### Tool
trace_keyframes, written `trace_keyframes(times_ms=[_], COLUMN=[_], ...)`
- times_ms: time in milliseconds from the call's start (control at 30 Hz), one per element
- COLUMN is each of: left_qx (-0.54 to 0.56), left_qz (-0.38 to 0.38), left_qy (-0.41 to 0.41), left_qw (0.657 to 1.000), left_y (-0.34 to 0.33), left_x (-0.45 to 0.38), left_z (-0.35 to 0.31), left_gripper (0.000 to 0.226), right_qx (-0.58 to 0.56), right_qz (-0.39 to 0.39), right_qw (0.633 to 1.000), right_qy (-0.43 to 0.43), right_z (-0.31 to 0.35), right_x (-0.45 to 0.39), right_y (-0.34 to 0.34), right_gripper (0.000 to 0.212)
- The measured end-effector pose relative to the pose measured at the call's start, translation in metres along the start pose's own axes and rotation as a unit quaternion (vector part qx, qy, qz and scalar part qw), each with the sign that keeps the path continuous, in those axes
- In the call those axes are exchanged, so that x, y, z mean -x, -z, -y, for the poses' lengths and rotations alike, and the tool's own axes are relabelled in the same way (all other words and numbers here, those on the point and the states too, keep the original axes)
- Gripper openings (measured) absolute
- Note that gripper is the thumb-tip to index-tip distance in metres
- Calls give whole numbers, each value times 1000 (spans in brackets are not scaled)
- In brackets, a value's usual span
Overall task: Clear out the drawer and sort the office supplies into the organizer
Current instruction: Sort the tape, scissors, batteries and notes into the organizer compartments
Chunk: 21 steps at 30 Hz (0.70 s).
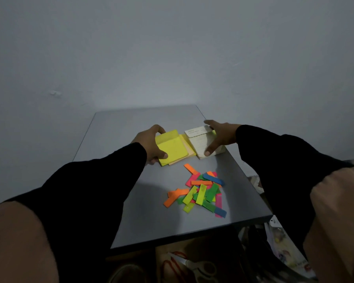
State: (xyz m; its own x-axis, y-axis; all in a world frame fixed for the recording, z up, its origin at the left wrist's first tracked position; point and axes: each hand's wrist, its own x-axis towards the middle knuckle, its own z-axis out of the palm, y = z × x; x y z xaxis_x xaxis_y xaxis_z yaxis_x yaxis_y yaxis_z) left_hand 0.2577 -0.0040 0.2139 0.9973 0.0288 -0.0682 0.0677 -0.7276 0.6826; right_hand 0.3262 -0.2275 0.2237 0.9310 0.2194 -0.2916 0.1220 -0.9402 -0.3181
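Nearest the camera are two black sleeves (86,186), reaching forward over the grey tabletop (151,217).

The left hand (149,146) grips a yellow sticky-note pad (172,149), fingers curled over its far edge and the thumb pressed on its near corner. That pad lies on a paler, cream-coloured pad (187,152) that shows along its right side. Just beside these sits a white block of note paper (200,142) with a small printed label on its far end. The right hand (221,137) holds this block from its right side, thumb at the near corner and fingers spread round the far edge.

Nearer the person, well apart from both hands, a loose heap of coloured page flags (200,190) in orange, pink, green, yellow and blue lies scattered on the tabletop. Below the front edge of the tabletop there is dim clutter, including what looks like red-handled scissors (176,264); whether that is the drawer I cannot tell. No organizer is in view.

The step in hand appears to be gathering the note pads and squaring them together. The next move probably calls for lifting both stacks without letting the top pad slide off the cream one. The flags would then need collecting, and being thin and loose they would likely scatter if swept carelessly.
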Motion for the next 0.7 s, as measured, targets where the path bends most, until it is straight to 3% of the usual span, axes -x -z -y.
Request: trace_keyframes(times_ms=[67, 167, 333, 500, 700], left_qx=[18, 54, 139, 192, 276], left_qz=[-4, -23, -37, -66, -27], left_qy=[1, 3, -4, -28, -25], left_qw=[1000, 998, 990, 979, 960], left_y=[0, 0, 4, 17, 21], left_x=[4, 8, 25, 63, 139], left_z=[2, 3, 0, -14, -34], left_gripper=[53, 52, 53, 51, 46], right_qx=[-5, -110, -228, -179, -177], right_qz=[-28, -78, -134, -208, -243], right_qw=[1000, 990, 957, 953, 946], right_qy=[-1, 30, 117, 127, 122], right_z=[2, 1, 5, 6, 2], right_x=[3, 13, 49, 86, 154], right_y=[-3, -12, -12, -5, 0], right_gripper=[120, 118, 83, 45, 40])
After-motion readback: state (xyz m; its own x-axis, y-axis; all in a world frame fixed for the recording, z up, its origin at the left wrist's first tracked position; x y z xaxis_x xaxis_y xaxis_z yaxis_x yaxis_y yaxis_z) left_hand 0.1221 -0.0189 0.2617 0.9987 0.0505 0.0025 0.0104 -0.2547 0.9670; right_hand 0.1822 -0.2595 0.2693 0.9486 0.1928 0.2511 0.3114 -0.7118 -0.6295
